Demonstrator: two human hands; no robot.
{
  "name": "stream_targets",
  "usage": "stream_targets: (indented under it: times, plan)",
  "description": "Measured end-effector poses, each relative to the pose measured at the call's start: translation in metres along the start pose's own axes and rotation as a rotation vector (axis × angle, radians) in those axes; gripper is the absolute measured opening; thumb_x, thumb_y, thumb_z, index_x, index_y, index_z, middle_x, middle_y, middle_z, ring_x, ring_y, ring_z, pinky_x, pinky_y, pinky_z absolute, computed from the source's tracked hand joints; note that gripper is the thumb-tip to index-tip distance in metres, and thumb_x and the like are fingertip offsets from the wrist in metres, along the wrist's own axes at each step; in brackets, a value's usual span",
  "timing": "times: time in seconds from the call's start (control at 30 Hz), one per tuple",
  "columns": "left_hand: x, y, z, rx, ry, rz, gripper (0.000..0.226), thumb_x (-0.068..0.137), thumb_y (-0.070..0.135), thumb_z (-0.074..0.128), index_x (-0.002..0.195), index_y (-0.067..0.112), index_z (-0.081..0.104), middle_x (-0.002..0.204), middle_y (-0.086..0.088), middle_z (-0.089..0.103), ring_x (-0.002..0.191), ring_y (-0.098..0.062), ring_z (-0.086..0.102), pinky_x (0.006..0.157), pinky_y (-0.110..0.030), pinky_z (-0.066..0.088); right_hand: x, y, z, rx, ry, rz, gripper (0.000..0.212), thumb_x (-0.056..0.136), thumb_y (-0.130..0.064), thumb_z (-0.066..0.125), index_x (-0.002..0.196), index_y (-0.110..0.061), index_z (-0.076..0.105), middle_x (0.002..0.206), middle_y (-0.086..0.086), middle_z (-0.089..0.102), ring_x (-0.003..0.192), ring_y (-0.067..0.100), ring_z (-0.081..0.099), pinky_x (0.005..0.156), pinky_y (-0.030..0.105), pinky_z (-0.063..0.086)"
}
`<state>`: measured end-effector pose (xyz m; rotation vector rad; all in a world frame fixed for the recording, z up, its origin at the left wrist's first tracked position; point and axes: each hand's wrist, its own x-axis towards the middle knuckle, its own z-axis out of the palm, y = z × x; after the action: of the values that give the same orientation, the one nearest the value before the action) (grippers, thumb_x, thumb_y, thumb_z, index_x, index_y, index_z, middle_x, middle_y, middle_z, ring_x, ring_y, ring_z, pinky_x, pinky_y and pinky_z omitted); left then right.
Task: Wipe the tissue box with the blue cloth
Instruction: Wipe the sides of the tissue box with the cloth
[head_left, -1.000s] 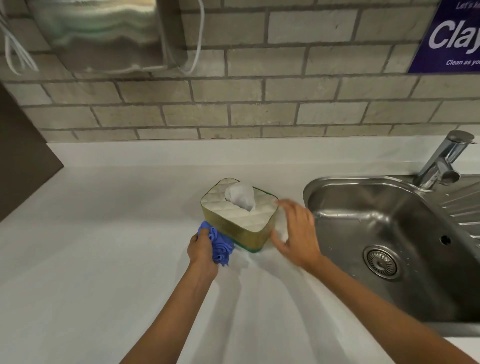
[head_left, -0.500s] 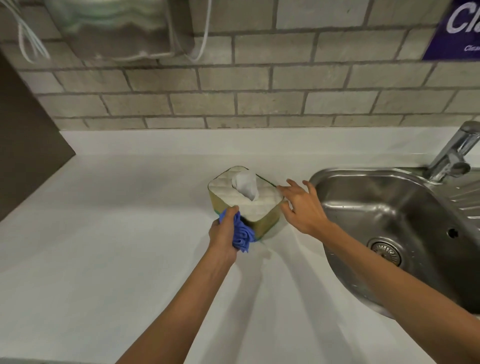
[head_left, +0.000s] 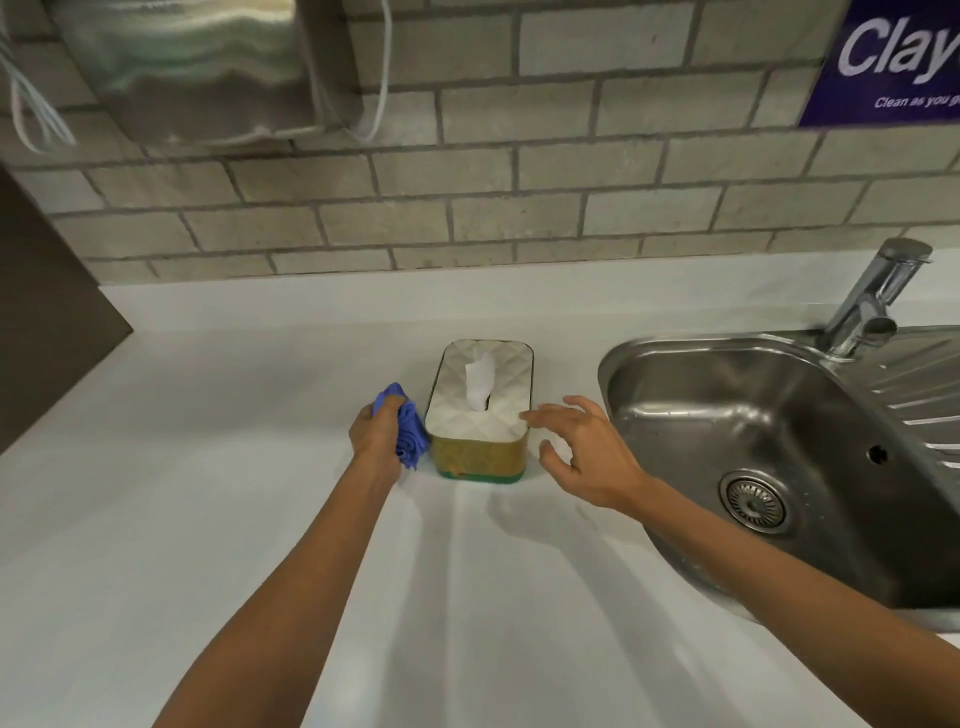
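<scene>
The tissue box (head_left: 480, 452) stands on the white counter (head_left: 260, 493), with a quilted white top, gold sides and a green base; a white tissue (head_left: 479, 382) sticks up from its slot. My left hand (head_left: 375, 434) is closed around the bunched blue cloth (head_left: 409, 428), which presses against the box's left side. My right hand (head_left: 582, 449) hovers just right of the box with fingers spread, its fingertips near the top right corner, holding nothing.
A steel sink (head_left: 769, 457) with a drain (head_left: 756, 500) lies right of the box, its tap (head_left: 872, 296) at the back. A brick wall (head_left: 493, 197) runs behind, with a metal dispenser (head_left: 197, 67) and a purple sign (head_left: 893, 62). A dark panel (head_left: 47, 322) stands at left.
The box has been turned so its short end faces me. My left hand with the cloth moved from the front face to the left side. My right hand let go and opened.
</scene>
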<state>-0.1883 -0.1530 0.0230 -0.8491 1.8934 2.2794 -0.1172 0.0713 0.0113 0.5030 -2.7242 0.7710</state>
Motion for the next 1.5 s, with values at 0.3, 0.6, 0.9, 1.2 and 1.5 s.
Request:
stream_targets:
  times: [0.3, 0.6, 0.9, 1.2, 1.5]
  plan:
    - [-0.052, -0.043, -0.012, -0.178, -0.104, -0.242, 0.025, 0.093, 0.020, 0.047, 0.083, -0.002, 0.053, 0.062, -0.022, 0.059, 0.046, -0.031, 0.053, 0.029, -0.016, 0.038, 0.100, 0.054, -0.008, 0.589, 0.064, 0.650, 0.039, 0.095, -0.031, 0.042, 0.132, -0.023, 0.049, 0.141, 0.004, 0.044, 0.128, 0.022, 0.044, 0.106, 0.032, 0.033]
    - [-0.048, -0.050, 0.010, -0.223, -0.142, -0.219, 0.014, 0.093, 0.018, 0.043, 0.096, 0.008, 0.053, 0.077, -0.020, 0.048, 0.045, -0.031, 0.047, 0.029, -0.014, 0.036, 0.130, 0.065, 0.012, 0.683, -0.238, 0.671, 0.041, 0.093, -0.034, 0.038, 0.121, -0.011, 0.058, 0.131, 0.011, 0.056, 0.120, 0.026, 0.051, 0.102, 0.034, 0.036]
    - [0.012, -0.023, 0.014, -0.040, -0.019, -0.069, 0.044, 0.088, 0.015, 0.055, 0.128, -0.002, 0.050, 0.098, -0.016, 0.059, 0.065, -0.025, 0.053, 0.051, -0.032, 0.041, 0.056, 0.081, 0.006, 0.814, -0.014, 0.600, 0.011, 0.091, -0.025, 0.050, 0.086, -0.027, 0.060, 0.098, 0.002, 0.065, 0.098, 0.022, 0.064, 0.090, 0.035, 0.051]
    - [0.007, -0.042, 0.008, -0.019, -0.027, -0.032, 0.035, 0.085, 0.014, 0.057, 0.119, 0.004, 0.056, 0.098, -0.016, 0.062, 0.069, -0.022, 0.057, 0.054, -0.031, 0.045, 0.014, 0.079, 0.015, 0.802, -0.086, 0.606, 0.051, 0.094, -0.037, 0.046, 0.142, -0.023, 0.037, 0.146, 0.000, 0.045, 0.133, 0.020, 0.043, 0.116, 0.044, 0.029]
    - [0.005, -0.025, 0.008, 0.044, -0.027, 0.161, 0.021, 0.088, 0.017, 0.057, 0.108, 0.012, 0.060, 0.083, -0.003, 0.062, 0.075, -0.017, 0.060, 0.066, -0.025, 0.051, 0.023, 0.053, 0.013, 0.712, 0.060, 0.526, 0.041, 0.094, -0.033, 0.046, 0.125, -0.010, 0.057, 0.100, -0.002, 0.067, 0.094, 0.020, 0.066, 0.084, 0.029, 0.052]
